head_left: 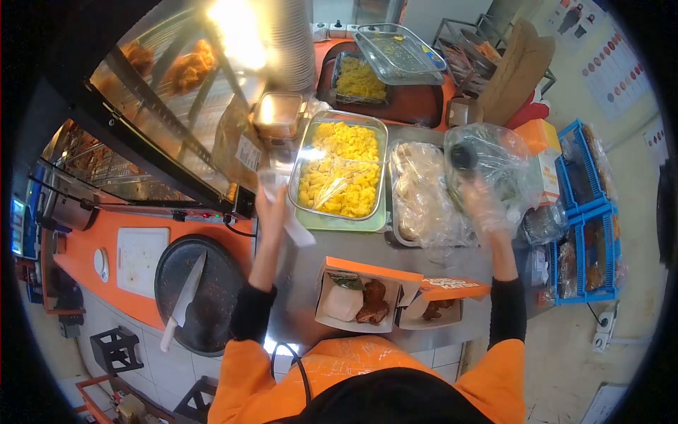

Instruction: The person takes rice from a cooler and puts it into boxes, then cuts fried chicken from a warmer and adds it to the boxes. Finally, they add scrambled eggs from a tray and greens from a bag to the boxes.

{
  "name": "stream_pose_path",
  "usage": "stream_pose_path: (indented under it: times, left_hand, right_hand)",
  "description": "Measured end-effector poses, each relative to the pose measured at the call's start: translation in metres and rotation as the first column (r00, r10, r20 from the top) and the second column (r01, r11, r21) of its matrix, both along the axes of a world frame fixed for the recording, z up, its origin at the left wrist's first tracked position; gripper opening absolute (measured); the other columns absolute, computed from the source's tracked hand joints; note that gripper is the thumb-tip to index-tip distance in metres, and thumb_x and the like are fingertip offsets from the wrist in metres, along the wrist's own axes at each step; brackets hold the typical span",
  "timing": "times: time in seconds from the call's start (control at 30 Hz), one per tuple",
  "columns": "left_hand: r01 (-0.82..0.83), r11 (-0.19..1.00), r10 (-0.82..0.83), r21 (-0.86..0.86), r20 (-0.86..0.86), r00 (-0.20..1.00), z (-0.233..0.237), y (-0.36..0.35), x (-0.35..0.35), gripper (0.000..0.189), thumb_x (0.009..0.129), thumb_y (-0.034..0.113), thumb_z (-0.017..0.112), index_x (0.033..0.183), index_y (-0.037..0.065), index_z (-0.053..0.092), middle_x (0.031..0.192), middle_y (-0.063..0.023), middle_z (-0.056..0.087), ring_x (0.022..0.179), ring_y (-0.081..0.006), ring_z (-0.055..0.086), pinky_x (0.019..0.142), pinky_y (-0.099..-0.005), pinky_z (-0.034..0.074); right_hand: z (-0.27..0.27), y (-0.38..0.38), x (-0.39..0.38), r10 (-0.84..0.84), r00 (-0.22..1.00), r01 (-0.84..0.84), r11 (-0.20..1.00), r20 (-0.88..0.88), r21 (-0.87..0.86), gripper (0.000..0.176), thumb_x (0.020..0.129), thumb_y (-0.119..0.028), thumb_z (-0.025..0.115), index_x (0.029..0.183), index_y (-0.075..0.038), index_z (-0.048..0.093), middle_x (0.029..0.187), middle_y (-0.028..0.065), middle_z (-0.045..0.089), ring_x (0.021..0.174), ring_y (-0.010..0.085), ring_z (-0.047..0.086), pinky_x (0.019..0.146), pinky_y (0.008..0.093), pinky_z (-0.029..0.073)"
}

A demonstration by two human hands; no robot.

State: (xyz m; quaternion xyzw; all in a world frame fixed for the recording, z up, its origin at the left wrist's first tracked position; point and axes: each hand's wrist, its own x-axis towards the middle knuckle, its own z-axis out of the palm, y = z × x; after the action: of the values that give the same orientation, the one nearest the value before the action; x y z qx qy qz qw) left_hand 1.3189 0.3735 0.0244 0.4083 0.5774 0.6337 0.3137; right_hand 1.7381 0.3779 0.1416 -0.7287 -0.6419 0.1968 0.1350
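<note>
Nearest the person, two open boxes (374, 268) of food sit on the steel tabletop (339, 247). Beyond them, the left hand (271, 206) touches a white sheet (299, 230); I can't tell whether it grips. The gloved right hand (486, 206) is clamped on a black object (464, 157) over a clear bag (505, 152), right of the yellow food (339, 189).

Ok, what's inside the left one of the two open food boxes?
Inside the box: a white mound, perhaps rice, a dark green piece at its far edge, and brown meat on the right. Whatever lies beneath them is covered.
</note>
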Motion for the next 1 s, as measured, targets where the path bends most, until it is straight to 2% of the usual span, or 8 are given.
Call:
stream_pose_path:
  times: [0.1, 0.17, 0.2, 0.3, 0.43, 0.5, 0.63, 1.0]
  left_hand:
    - [0.056, 0.938, 0.061, -0.342, 0.322, 0.945, -0.004, -0.039, 0.038, 0.04, 0.081, 0.016, 0.068, 0.11, 0.002, 0.043, 0.073, -0.0018, 0.052, 0.053, -0.0099, 0.049, 0.046, -0.0238, 0.044]
    - [0.105, 0.923, 0.03, -0.37, 0.339, 0.94, -0.028, -0.042, 0.057, 0.04, 0.082, 0.016, 0.067, 0.11, 0.003, 0.041, 0.073, -0.0042, 0.053, 0.049, -0.0098, 0.046, 0.044, -0.0238, 0.042]
    - [0.113, 0.924, 0.003, -0.364, 0.304, 0.953, -0.049, -0.04, 0.063, 0.035, 0.084, 0.016, 0.064, 0.109, 0.003, 0.042, 0.075, -0.0065, 0.055, 0.048, -0.0095, 0.045, 0.044, -0.024, 0.042]
    - [0.369, 0.861, -0.096, -0.35, 0.6, 0.794, -0.004, -0.048, 0.073, 0.031, 0.088, 0.013, 0.057, 0.113, 0.006, 0.039, 0.08, -0.0133, 0.06, 0.046, -0.0092, 0.044, 0.044, -0.0248, 0.041]
    - [0.503, 0.84, -0.23, -0.205, 0.704, 0.672, -0.037, -0.036, 0.066, 0.04, 0.09, 0.007, 0.052, 0.117, 0.005, 0.023, 0.098, -0.017, 0.057, 0.07, -0.0184, 0.064, 0.043, -0.0253, 0.046]
    - [0.381, 0.879, -0.107, -0.285, 0.661, 0.743, -0.029, -0.038, 0.076, 0.04, 0.09, 0.006, 0.052, 0.117, 0.005, 0.022, 0.101, -0.0167, 0.056, 0.072, -0.0194, 0.064, 0.043, -0.0251, 0.046]
    - [0.296, 0.897, -0.033, -0.328, 0.618, 0.786, -0.018, -0.039, 0.08, 0.039, 0.091, 0.007, 0.052, 0.117, 0.01, 0.023, 0.083, -0.0188, 0.063, 0.046, -0.0117, 0.047, 0.043, -0.0252, 0.04]
    - [0.293, 0.908, -0.047, -0.3, 0.62, 0.783, -0.02, -0.04, 0.084, 0.041, 0.09, 0.006, 0.052, 0.119, 0.009, 0.022, 0.094, -0.0181, 0.059, 0.064, -0.0158, 0.061, 0.043, -0.0253, 0.044]
  right_hand:
    - [0.003, -0.004, -0.072, 0.5, 0.804, -0.522, 0.853, 0.322, -0.02, 0.039, 0.093, -0.026, 0.044, 0.127, -0.007, 0.044, 0.081, 0.019, 0.063, 0.073, 0.0306, 0.063, 0.067, 0.0435, 0.048]
    - [-0.017, 0.0, -0.117, 0.558, 0.77, -0.573, 0.818, 0.311, -0.049, 0.041, 0.092, -0.026, 0.044, 0.129, -0.009, 0.043, 0.077, 0.0178, 0.063, 0.069, 0.031, 0.062, 0.066, 0.0445, 0.048]
    - [-0.003, -0.005, -0.145, 0.474, 0.852, -0.425, 0.875, 0.224, -0.233, 0.041, 0.092, -0.026, 0.044, 0.13, -0.009, 0.043, 0.076, 0.0178, 0.063, 0.069, 0.0316, 0.062, 0.066, 0.0449, 0.048]
    - [-0.072, 0.006, -0.155, 0.485, 0.802, -0.521, 0.853, 0.349, 0.012, 0.039, 0.09, -0.026, 0.049, 0.127, -0.013, 0.047, 0.075, 0.0151, 0.063, 0.066, 0.033, 0.061, 0.064, 0.0451, 0.047]
    - [-0.075, 0.025, -0.151, 0.562, 0.788, -0.481, 0.817, 0.251, -0.318, 0.043, 0.092, -0.03, 0.047, 0.13, -0.01, 0.044, 0.086, 0.0186, 0.063, 0.078, 0.0352, 0.061, 0.071, 0.0439, 0.047]
    - [-0.054, 0.043, -0.138, 0.73, 0.662, -0.645, 0.669, 0.166, -0.369, 0.044, 0.093, -0.031, 0.046, 0.13, -0.008, 0.044, 0.094, 0.0213, 0.063, 0.086, 0.0364, 0.061, 0.075, 0.0431, 0.046]
    - [-0.031, 0.063, -0.14, 0.56, 0.828, -0.5, 0.754, 0.019, -0.427, 0.051, 0.092, -0.035, 0.046, 0.13, -0.002, 0.041, 0.105, 0.0266, 0.06, 0.096, 0.0384, 0.059, 0.083, 0.0429, 0.045]
    - [-0.053, 0.018, -0.169, 0.509, 0.776, -0.424, 0.858, 0.373, -0.289, 0.045, 0.093, -0.032, 0.044, 0.127, -0.004, 0.044, 0.094, 0.0212, 0.063, 0.087, 0.036, 0.062, 0.074, 0.0457, 0.047]
